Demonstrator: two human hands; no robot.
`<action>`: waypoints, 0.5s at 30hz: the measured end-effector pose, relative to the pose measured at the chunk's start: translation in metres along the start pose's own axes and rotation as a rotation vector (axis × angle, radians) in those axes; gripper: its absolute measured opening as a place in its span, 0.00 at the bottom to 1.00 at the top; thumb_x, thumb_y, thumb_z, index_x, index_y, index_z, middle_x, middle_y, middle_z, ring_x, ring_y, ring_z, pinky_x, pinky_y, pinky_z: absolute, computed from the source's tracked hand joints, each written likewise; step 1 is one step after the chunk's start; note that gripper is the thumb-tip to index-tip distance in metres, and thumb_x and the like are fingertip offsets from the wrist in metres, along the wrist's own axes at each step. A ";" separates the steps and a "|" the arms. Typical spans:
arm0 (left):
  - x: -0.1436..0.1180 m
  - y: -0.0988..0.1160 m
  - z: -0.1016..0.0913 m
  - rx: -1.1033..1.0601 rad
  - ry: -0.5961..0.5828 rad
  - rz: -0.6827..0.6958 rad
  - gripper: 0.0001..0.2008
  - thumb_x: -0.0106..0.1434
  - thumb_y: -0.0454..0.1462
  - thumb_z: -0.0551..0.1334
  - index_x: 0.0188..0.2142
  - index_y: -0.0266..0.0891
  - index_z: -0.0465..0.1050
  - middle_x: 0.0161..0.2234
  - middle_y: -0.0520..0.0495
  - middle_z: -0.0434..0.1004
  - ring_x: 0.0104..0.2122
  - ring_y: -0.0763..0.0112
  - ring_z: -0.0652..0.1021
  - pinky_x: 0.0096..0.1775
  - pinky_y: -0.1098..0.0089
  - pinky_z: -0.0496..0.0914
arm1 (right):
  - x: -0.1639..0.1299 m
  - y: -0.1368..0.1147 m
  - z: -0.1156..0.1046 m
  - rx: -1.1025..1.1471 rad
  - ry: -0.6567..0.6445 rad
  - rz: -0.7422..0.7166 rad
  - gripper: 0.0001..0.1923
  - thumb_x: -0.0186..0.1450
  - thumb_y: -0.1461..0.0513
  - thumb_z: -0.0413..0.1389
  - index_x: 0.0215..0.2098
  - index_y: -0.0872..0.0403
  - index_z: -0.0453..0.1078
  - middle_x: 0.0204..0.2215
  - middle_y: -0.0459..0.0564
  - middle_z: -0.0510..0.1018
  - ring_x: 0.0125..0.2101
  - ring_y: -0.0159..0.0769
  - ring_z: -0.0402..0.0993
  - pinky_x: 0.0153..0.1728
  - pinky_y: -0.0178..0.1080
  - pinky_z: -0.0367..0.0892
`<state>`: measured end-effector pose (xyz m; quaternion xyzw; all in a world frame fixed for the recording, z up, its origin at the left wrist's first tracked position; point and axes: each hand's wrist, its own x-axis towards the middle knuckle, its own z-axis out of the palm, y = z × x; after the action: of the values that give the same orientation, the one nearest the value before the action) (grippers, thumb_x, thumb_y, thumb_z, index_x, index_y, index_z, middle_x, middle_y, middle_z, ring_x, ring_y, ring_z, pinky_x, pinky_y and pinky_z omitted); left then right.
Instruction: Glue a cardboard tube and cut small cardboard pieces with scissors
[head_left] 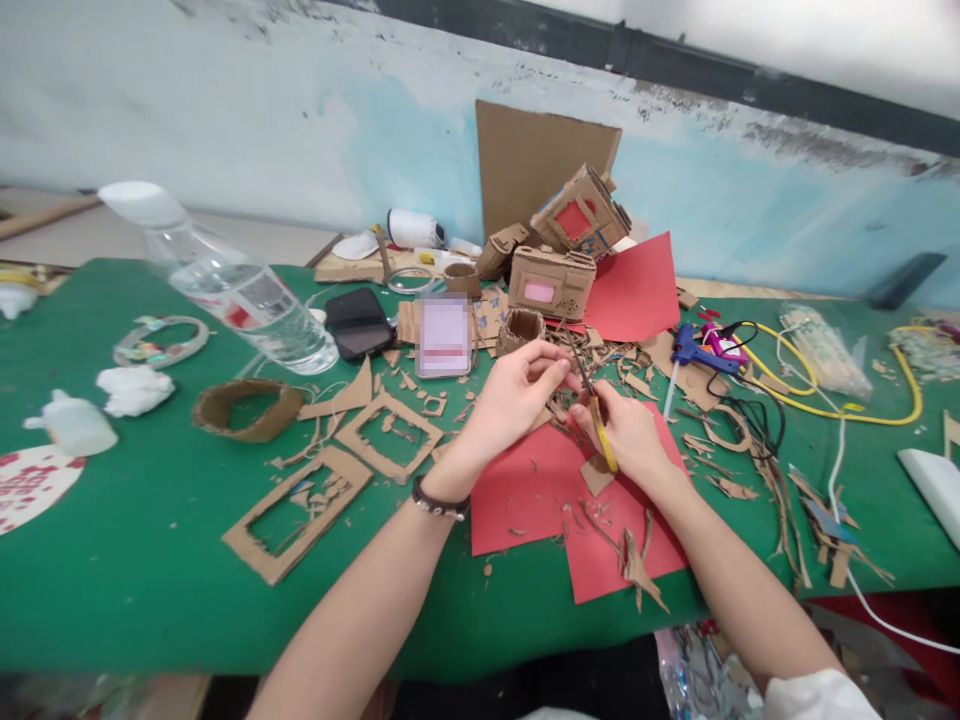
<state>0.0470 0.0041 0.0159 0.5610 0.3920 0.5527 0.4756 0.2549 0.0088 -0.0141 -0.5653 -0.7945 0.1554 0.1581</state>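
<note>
Both forearms come in from the bottom edge and meet mid-table over the red paper sheets (540, 500). Right hand (626, 435) is closed around yellow-handled scissors (596, 410), fingers through the loops, blades pointing up and away toward the left hand; how far the blades are parted I cannot tell. Left hand (517, 395), black bracelet (439, 500) on the wrist, is pinched shut, thumb against fingertips, on a small cardboard piece (561, 372) right at the blade tips. The piece is mostly hidden by the fingers, shape unclear. To cut cleanly, my read: keep the pinch just beside the cut line so the scrap doesn't flex, feed the cardboard into the blades with the left hand rather than chasing it with the scissors, short snips, fingertips out of the blade path. Wrists sit low, near the table, elbows wide, hands almost touching. Cardboard offcuts (637, 565) litter the red sheets and the green tablecloth (150, 560). Left of the hands: cut-out cardboard frames (300, 510), a cardboard ring (247, 408). Further out: a black phone (358, 322), a plastic water bottle (240, 290) lying tilted, a blue glue gun (694, 350) with yellow cable to the right. Farthest: cardboard camera model (551, 283), a second cardboard box model (581, 212) and a cardboard sheet (525, 160) leaning on the wall.
</note>
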 end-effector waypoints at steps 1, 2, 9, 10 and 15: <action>-0.001 0.001 0.000 0.021 -0.013 -0.001 0.11 0.73 0.46 0.68 0.44 0.40 0.77 0.35 0.45 0.89 0.38 0.63 0.89 0.44 0.66 0.81 | 0.000 -0.001 -0.002 0.012 -0.009 -0.003 0.17 0.78 0.44 0.53 0.49 0.48 0.70 0.32 0.50 0.84 0.32 0.47 0.81 0.31 0.38 0.52; -0.002 0.001 -0.001 0.039 -0.020 0.003 0.10 0.74 0.45 0.67 0.44 0.40 0.77 0.36 0.45 0.89 0.39 0.63 0.89 0.45 0.65 0.81 | -0.001 -0.002 -0.003 0.021 -0.017 -0.007 0.17 0.78 0.44 0.53 0.49 0.48 0.69 0.33 0.50 0.84 0.33 0.47 0.81 0.31 0.38 0.52; -0.002 0.000 -0.003 0.075 0.018 0.019 0.07 0.73 0.41 0.66 0.45 0.40 0.77 0.41 0.45 0.88 0.42 0.63 0.89 0.48 0.64 0.81 | -0.001 -0.006 -0.008 0.036 -0.039 -0.034 0.18 0.78 0.44 0.54 0.49 0.49 0.69 0.33 0.51 0.84 0.35 0.47 0.82 0.32 0.38 0.54; -0.001 0.000 -0.003 0.074 0.015 0.016 0.07 0.73 0.41 0.67 0.45 0.40 0.77 0.41 0.45 0.87 0.42 0.63 0.88 0.48 0.64 0.81 | 0.000 -0.006 -0.008 0.022 -0.037 -0.028 0.18 0.78 0.44 0.54 0.50 0.49 0.69 0.33 0.51 0.85 0.35 0.47 0.82 0.32 0.38 0.54; 0.001 -0.002 0.001 0.025 0.050 -0.002 0.11 0.70 0.43 0.70 0.44 0.39 0.77 0.40 0.46 0.86 0.41 0.65 0.86 0.46 0.67 0.80 | 0.002 -0.005 -0.001 -0.095 -0.024 0.029 0.16 0.79 0.48 0.55 0.52 0.50 0.70 0.35 0.52 0.86 0.36 0.48 0.84 0.32 0.38 0.53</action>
<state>0.0482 0.0052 0.0142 0.5526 0.4113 0.5611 0.4590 0.2507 0.0089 -0.0105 -0.5819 -0.7944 0.1265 0.1194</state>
